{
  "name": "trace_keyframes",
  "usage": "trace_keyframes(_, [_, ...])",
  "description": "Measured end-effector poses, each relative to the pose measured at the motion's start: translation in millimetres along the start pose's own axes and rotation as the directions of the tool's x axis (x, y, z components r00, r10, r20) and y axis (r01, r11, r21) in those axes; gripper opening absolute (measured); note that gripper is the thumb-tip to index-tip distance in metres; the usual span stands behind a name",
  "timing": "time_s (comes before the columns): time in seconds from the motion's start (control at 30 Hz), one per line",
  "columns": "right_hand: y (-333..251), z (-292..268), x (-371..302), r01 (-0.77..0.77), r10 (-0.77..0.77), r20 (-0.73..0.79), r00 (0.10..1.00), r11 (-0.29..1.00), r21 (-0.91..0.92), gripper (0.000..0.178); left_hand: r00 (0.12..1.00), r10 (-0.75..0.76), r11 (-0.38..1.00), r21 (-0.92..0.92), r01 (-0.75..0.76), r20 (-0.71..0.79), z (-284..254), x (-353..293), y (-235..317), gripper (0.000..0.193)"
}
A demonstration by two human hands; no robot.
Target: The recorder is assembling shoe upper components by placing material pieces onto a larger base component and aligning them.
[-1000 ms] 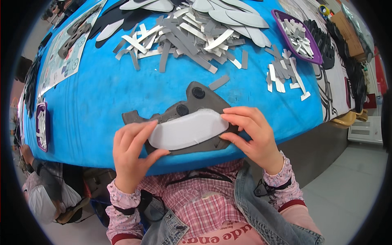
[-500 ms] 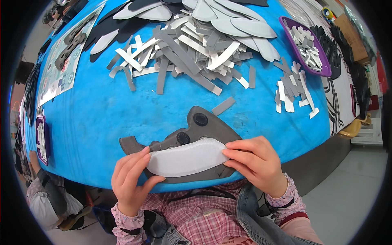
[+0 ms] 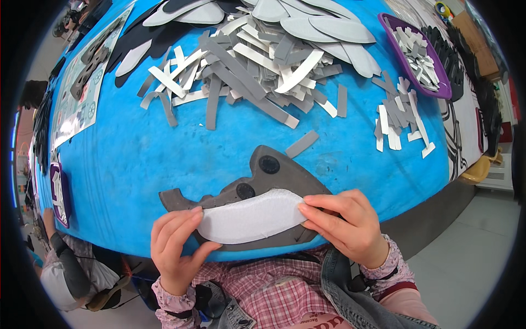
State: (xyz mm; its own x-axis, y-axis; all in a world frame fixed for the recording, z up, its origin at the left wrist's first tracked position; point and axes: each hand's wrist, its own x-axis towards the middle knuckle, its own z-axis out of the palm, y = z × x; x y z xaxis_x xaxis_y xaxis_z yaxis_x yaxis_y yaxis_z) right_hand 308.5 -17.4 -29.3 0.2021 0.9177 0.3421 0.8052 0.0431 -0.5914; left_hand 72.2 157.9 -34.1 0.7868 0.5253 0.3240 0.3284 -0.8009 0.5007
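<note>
Between my two hands lies a white, curved fabric pad with a stitched-looking edge. My left hand is closed on its left end, fingers on the upper edge and thumb at the lower edge. The right end is pinched by my right hand, its thumb partly hidden. Under the pad is a dark grey, irregularly shaped foam-like piece with two black round discs on it. Its lower edge lies near the front edge of the table, and the pad covers its middle.
Ahead is a heap of grey and white strips, with stacked white pads behind. One loose grey strip lies beyond the foam piece. Purple baskets stand at far right and left. Another person's arm shows at left.
The view has shifted slightly. Both hands keep their hold on the white pad, which stays over the grey foam-like piece almost unmoved.
</note>
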Motion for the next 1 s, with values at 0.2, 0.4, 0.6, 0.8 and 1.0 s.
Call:
trace_keyframes(0.2, [0.5,0.2,0.7,0.034,-0.033,0.016,0.999,0.999,-0.036,0.039,1.0,0.011,1.0,-0.023,-0.011,-0.012,-0.4,-2.7,-2.0,0.06])
trace_keyframes(0.4, [0.1,1.4,0.7,0.014,-0.015,-0.02,1.0,1.0,-0.027,0.039,1.0,0.01,1.0,-0.021,-0.01,-0.018,0.8,-1.0,-2.0,0.06])
trace_keyframes(0.6, [0.7,3.2,2.6,0.062,-0.062,-0.004,0.998,0.998,-0.028,0.042,1.0,0.009,1.0,-0.025,-0.009,-0.008,-3.1,-2.1,-2.7,0.058])
trace_keyframes(0.8, [-6.7,-4.4,-1.9,0.045,-0.034,0.086,0.996,0.991,-0.127,0.041,0.999,0.035,0.995,-0.087,-0.038,-0.037,0.4,1.5,-3.2,0.056])
trace_keyframes(1.0, [-5.3,-3.9,-2.1,0.063,-0.047,0.1,0.994,0.985,-0.16,0.042,0.999,0.02,0.996,-0.084,-0.024,-0.039,-0.5,-1.2,-3.1,0.056])
